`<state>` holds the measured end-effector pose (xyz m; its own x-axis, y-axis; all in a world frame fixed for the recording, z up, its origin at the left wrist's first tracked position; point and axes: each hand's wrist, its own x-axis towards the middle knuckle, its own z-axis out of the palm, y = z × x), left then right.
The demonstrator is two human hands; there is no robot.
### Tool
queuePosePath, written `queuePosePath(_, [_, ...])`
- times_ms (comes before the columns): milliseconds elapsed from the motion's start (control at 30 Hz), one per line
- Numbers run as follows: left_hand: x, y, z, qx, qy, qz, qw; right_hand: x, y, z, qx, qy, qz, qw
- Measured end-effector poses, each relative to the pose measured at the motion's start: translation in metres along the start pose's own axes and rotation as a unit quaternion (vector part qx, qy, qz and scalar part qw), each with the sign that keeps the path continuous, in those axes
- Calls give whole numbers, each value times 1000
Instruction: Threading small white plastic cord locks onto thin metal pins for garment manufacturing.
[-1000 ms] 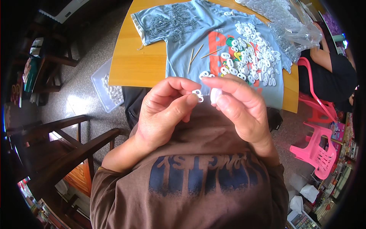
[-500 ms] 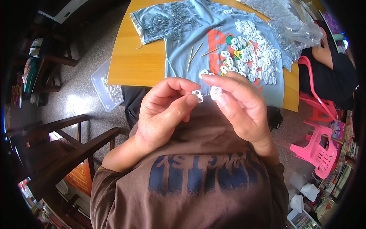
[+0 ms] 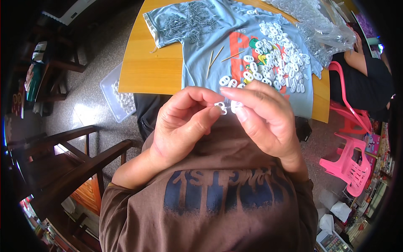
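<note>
Above my lap, close to the table edge, both hands meet with their fingertips almost touching. My left hand [image 3: 178, 126] pinches a small white two-holed plastic piece [image 3: 222, 107] between thumb and index finger. A second white plastic piece [image 3: 235, 106] is gripped by the thumb and index finger of my right hand [image 3: 270, 119]. A thin coiled metal spring shows in the narrow gap between the pieces, partly hidden. Beyond my fingers, several like white two-holed pieces [image 3: 291, 63] are heaped on a light blue T-shirt [image 3: 199, 69]. Small metal springs [image 3: 189, 24] lie piled on its left part.
The T-shirt covers much of a yellow wooden table [image 3: 140, 63]. Several thin wooden sticks [image 3: 209, 65] lie on it. A clear plastic bag [image 3: 319, 31] sits at the far right, near another person's arm [image 3: 357, 59]. A tub of white pieces [image 3: 119, 94], a dark chair and a pink stool [image 3: 350, 164] flank me.
The two white pieces have come closer together, and the gap with the spring has narrowed. My right hand has shifted slightly left, my left hand slightly right.
</note>
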<state>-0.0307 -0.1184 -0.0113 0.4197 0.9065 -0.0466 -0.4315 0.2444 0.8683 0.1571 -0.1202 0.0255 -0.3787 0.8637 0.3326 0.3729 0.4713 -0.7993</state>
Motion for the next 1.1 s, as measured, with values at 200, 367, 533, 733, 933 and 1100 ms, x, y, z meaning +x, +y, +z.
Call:
queuePosePath(200, [0,1,2,10,-3,-2,1000,2,0,0,-19,-6,-22,1000])
queuePosePath(367, [0,4,5,14,6,-12,1000,-5,3,15,143,86,72,983])
queuePosePath(533, [1,5,5,8,4,-9,1000,0,5,11,102,68,12,992])
queuePosePath(733, [1,3,5,2,11,-6,1000,1,4,13,42,72,-5,997])
queuePosePath(933, [1,1,9,-25,19,14,999,4,2,11,-21,57,-59,996])
queuePosePath(1100, [2,2,9,-57,-11,10,998,2,4,14,-14,64,-76,995])
